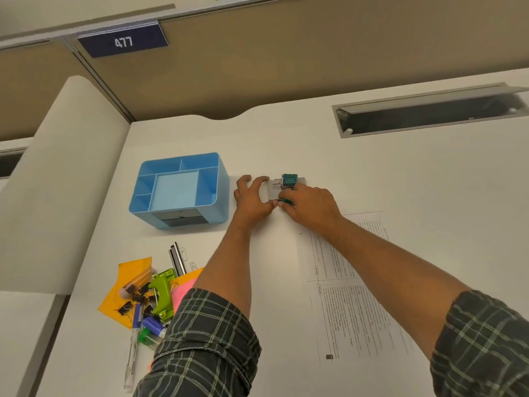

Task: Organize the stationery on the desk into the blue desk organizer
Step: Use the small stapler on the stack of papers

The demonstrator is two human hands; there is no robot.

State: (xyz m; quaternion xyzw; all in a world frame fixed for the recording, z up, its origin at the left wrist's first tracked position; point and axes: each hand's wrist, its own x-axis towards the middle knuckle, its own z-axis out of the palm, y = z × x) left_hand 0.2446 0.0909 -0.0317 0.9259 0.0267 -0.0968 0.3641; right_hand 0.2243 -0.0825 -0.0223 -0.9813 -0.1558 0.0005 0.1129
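The blue desk organizer [179, 190] stands on the white desk, its open compartments holding nothing visible. To its right lies a small white box [275, 190] with a green-topped item [289, 179] on its far end. My left hand [252, 196] holds the box's left side between thumb and fingers. My right hand [310, 206] curls over the box's right side and pinches a small green and black object [283, 201]. A heap of stationery [148, 293] lies at the lower left: orange and pink notes, a green stapler, black binder clips, markers, pens.
A printed paper sheet [352, 287] lies under my right forearm. A recessed cable tray [429, 116] with a raised lid sits at the far right. Beige partition panels [257, 67] run behind the desk. Paper clips [184, 253] lie near the pens.
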